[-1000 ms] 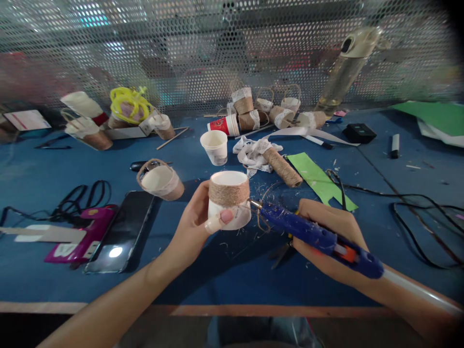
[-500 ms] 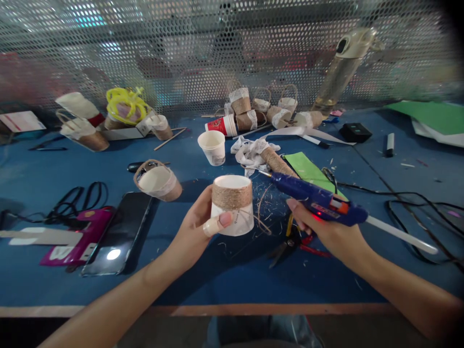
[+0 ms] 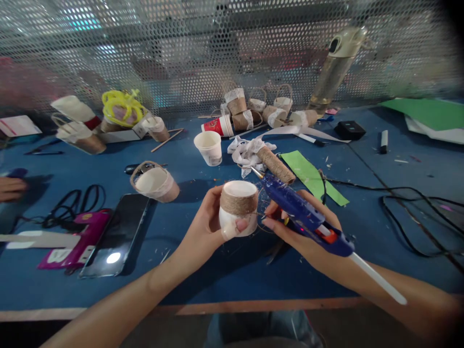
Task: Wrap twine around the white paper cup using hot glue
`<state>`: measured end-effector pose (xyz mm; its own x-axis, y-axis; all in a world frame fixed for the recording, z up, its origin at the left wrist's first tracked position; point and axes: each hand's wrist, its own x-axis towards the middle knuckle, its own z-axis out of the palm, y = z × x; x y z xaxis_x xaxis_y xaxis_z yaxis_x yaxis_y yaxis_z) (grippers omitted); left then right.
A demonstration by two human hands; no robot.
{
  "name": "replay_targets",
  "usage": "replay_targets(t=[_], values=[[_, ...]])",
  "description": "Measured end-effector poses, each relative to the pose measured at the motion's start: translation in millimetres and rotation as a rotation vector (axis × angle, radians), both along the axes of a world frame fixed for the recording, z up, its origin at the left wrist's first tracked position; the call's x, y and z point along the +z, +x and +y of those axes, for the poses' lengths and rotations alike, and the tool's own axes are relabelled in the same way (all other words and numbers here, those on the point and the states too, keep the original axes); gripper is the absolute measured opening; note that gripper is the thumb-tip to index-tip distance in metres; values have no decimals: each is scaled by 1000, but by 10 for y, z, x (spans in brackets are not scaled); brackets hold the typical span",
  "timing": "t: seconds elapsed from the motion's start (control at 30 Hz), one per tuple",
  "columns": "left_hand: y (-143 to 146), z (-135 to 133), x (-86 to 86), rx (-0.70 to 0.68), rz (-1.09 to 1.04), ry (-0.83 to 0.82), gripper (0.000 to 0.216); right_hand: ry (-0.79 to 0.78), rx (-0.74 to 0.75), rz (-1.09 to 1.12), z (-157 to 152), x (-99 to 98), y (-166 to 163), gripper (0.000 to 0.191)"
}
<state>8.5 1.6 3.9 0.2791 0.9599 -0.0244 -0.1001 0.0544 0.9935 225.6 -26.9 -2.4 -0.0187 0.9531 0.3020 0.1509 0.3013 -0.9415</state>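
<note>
My left hand (image 3: 208, 227) is closed round a white paper cup (image 3: 237, 208) whose upper half is wound with brown twine; the thumb presses on its front. My right hand (image 3: 300, 232) grips a blue glue gun (image 3: 302, 212) with a white glue stick poking out behind. The gun's nozzle points up and away from the cup, and the right fingertips pinch a loose twine end beside the cup's right side. A spool of brown twine (image 3: 276, 166) lies just behind on the blue table (image 3: 224, 270).
Around lie a plain paper cup (image 3: 208, 147), a wrapped cup with a handle (image 3: 155, 181), a phone (image 3: 115, 236), a magenta object (image 3: 74, 239), green paper (image 3: 313, 178), black cables (image 3: 409, 212), scissors under my right hand, and several finished cups at the back. Another person's hand (image 3: 10, 187) shows at far left.
The glue gun left the cup's side, swung up and tilted its nozzle away. My right fingers moved in to the twine at the cup. Another person's hand appeared at the left edge.
</note>
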Motion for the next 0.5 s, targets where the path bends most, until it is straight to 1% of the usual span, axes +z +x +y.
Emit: replay_targets(t=[0.1, 0.23, 0.33, 0.4, 0.5], values=[[0, -1, 3, -3, -3, 16, 59, -8, -12, -16, 24, 79, 31, 17], [-13, -2, -27, -33, -36, 4, 57, -72, -2, 27, 54, 169, 18, 19], [-23, -9, -56, -55, -77, -15, 56, -170, -4, 105, 67, 192, -12, 24], [-26, -13, -66, -61, -93, -26, 55, -223, -15, 115, 70, 192, -19, 26], [-27, -16, -72, -74, -111, -31, 53, -232, -16, 108, 69, 183, -15, 25]])
